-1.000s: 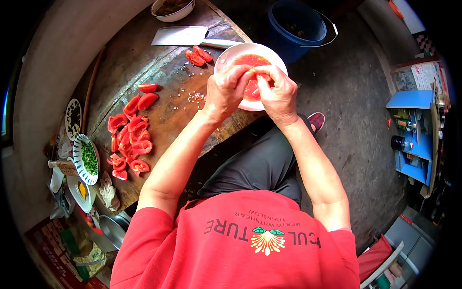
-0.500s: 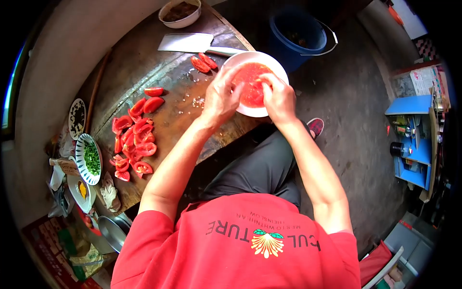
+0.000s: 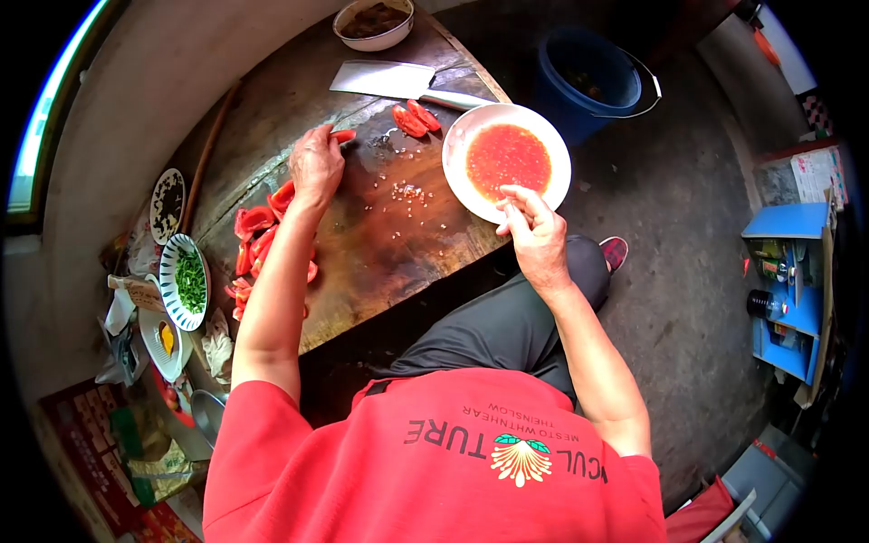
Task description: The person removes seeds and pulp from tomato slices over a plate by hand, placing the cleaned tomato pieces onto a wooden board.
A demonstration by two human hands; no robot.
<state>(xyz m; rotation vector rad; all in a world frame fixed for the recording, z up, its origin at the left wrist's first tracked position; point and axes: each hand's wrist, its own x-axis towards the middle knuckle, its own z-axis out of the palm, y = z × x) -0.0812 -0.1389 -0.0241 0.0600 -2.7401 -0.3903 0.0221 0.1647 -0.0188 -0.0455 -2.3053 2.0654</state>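
My left hand (image 3: pixel 317 165) is closed around a tomato wedge (image 3: pixel 343 136), whose red end sticks out past the fingers above the wooden table. Under and beside my left forearm lies a pile of cut tomato pieces (image 3: pixel 256 220). My right hand (image 3: pixel 534 226) hovers at the near rim of a white bowl (image 3: pixel 460 185) of red tomato pulp (image 3: pixel 509 161), its fingers bent and partly apart with nothing visible between them. Two tomato pieces (image 3: pixel 409 121) rest left of the bowl, near the cleaver (image 3: pixel 385 79), whose handle reaches to the bowl's rim.
Pale seeds dot the wooden table (image 3: pixel 362 262). A bowl of dark food (image 3: pixel 373 36) stands at the far edge, a blue bucket (image 3: pixel 588 81) on the floor. Left are a plate of chopped greens (image 3: pixel 201 319) and a dark-spotted plate (image 3: pixel 167 206). A blue shelf (image 3: pixel 783 222) stands right.
My hands have parted. The left went from over the bowl to the tomato pieces and took hold of a wedge; the right drew back to the bowl's near rim. The view has shifted.
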